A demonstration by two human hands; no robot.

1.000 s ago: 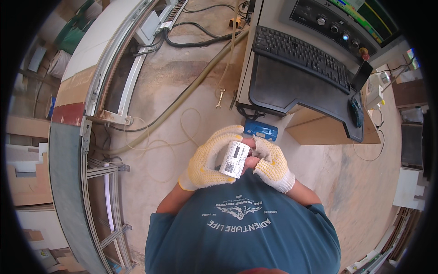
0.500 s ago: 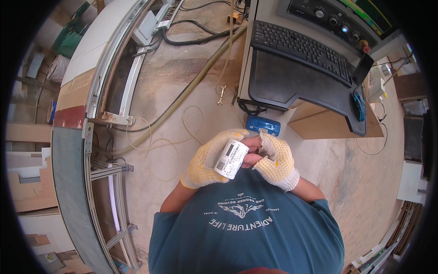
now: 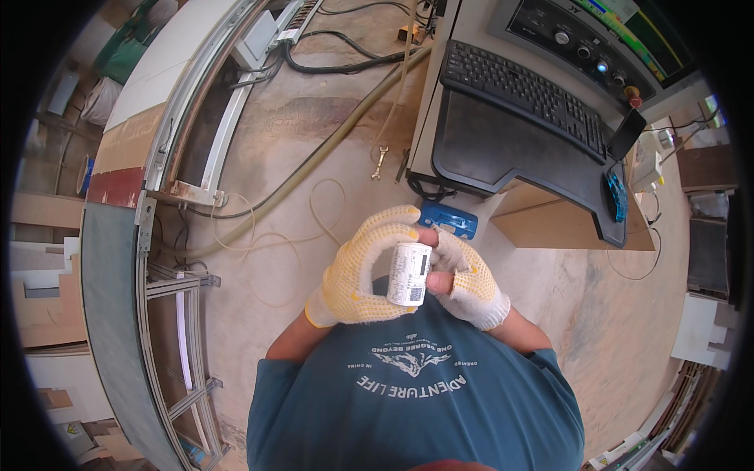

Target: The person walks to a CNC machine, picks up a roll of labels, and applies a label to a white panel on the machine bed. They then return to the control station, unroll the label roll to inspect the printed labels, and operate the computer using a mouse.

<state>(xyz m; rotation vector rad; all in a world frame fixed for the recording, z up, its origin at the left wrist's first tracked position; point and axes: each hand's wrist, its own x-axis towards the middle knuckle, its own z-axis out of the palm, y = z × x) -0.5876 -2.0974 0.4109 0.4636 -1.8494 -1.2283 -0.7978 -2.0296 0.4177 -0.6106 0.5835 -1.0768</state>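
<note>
In front of my chest I hold a small white roll of printed labels (image 3: pixel 407 275), its curved printed side facing up. My left hand (image 3: pixel 360 271), in a white knit glove with yellow dots, is closed round the roll from the left, with a gap inside the curve of the fingers. My right hand (image 3: pixel 471 281) wears a matching glove with bare fingertips showing; thumb and fingers grip the roll's right edge. Parts of the right fingers are hidden behind the roll.
Ahead on the right stands a machine console with a black keyboard (image 3: pixel 526 98), a black shelf (image 3: pixel 495 145) and a blue mouse (image 3: pixel 615 196). A wrench (image 3: pixel 380 162), a blue box-like object (image 3: pixel 449 220), hoses and cables lie on the floor. A metal-framed bench (image 3: pixel 118 275) runs along the left.
The roll has turned more upright, and its printing has rotated. My left fingers have spread into a wider curve, while my right fingers have shifted along its right edge.
</note>
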